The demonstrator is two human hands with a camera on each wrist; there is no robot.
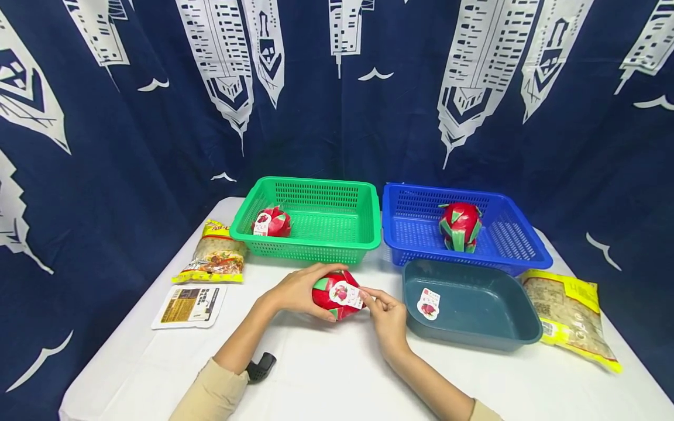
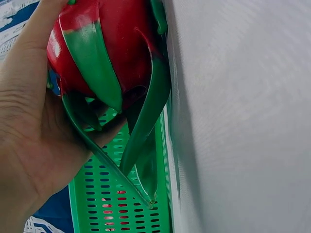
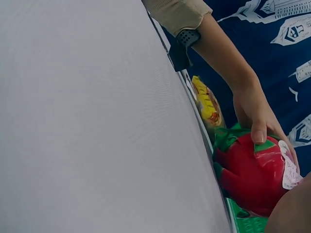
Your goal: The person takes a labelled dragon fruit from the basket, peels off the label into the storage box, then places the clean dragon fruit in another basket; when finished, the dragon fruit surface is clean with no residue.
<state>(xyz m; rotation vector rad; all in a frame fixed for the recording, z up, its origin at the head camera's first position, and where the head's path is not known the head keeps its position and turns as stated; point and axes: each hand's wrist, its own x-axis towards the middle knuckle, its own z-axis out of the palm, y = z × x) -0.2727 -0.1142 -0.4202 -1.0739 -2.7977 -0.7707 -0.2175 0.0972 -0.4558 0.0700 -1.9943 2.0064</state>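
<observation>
On the white table, my left hand (image 1: 301,292) grips a red dragon fruit (image 2: 126,43) with green leaf tips, thumb and fingers spread round its side. A white label (image 1: 344,293) with a fruit picture lies across the dragon fruit's face. My right hand (image 1: 388,320) pinches the label's right edge between thumb and forefinger, close against the fruit. In the right wrist view the label's far part is hidden behind the right hand. Just right of that hand stands a dark teal tub (image 1: 474,339), with another fruit label (image 1: 429,304) inside at its left end.
Behind, a green basket (image 1: 305,252) contains a labelled dragon fruit (image 1: 272,222); a blue basket (image 1: 521,257) contains another dragon fruit (image 1: 460,225). Yellow-edged food bags (image 1: 216,254) lie at both sides, one beyond the tub. A flat white packet (image 1: 189,306) lies at left.
</observation>
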